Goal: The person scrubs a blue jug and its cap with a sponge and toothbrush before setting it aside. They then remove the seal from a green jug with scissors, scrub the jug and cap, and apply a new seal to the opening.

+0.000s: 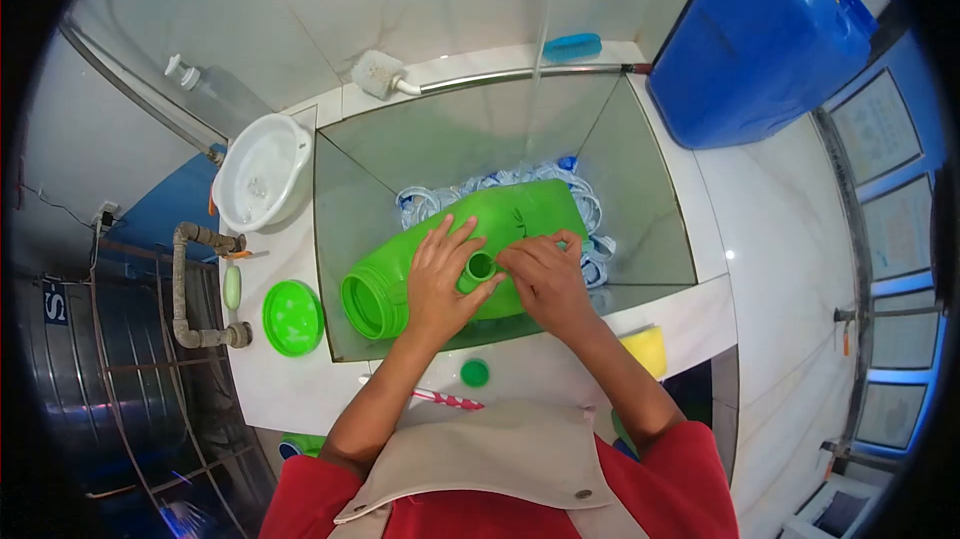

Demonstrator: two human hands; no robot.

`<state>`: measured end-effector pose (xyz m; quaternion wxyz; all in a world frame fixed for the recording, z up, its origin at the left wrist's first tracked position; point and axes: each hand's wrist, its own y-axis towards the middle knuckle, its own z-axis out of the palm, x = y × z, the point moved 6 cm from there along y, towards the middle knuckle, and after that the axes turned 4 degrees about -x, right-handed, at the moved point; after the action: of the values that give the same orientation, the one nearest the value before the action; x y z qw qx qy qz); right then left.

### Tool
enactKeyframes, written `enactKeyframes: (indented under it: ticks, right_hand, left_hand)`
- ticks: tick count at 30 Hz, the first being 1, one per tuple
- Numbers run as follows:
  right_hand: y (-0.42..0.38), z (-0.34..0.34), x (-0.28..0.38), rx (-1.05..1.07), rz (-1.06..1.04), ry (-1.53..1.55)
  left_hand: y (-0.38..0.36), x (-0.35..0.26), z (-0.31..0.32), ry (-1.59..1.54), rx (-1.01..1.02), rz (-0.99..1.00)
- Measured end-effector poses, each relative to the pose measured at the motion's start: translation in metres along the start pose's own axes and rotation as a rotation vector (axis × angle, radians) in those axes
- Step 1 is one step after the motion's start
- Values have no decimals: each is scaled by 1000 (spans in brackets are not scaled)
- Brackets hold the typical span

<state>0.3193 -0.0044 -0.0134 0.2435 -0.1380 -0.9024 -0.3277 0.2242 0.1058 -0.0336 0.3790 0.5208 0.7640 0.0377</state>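
A large green plastic container (535, 209) lies on its side across the tiled basin, its wide round mouth facing lower left. My left hand (440, 274) rests on it with fingers spread, beside the small green spout (480, 267). On the spout's other side, my right hand (545, 274) has its fingers bent and pressed together against the container; anything between them is too small to make out. Bundled blue-and-white items (420, 204) lie in the basin behind and under the container. A small green cap (475, 372) sits on the front ledge.
On the left ledge are a white bowl (262, 174), a green lid (293, 318) and a pipe (183, 279). A white brush (377, 73) and blue brush (572, 47) lie behind the basin. A blue jerrycan (760, 49) stands back right; a yellow sponge (646, 350) is front right.
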Motion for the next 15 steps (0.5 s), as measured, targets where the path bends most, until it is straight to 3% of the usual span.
enactKeyframes:
  ticks: [6,9,15]
  right_hand:
    - [-36,-3,8,-32,-28,-27]
    - [-46,-5,10,-26,-27,-2]
    - [-35,-4,10,-27,-135,-12]
  left_hand:
    - [-36,-14,9,86,-21,133]
    - [-41,-10,5,-12,-102,3]
    - [-37,-12,6,115,-68,58]
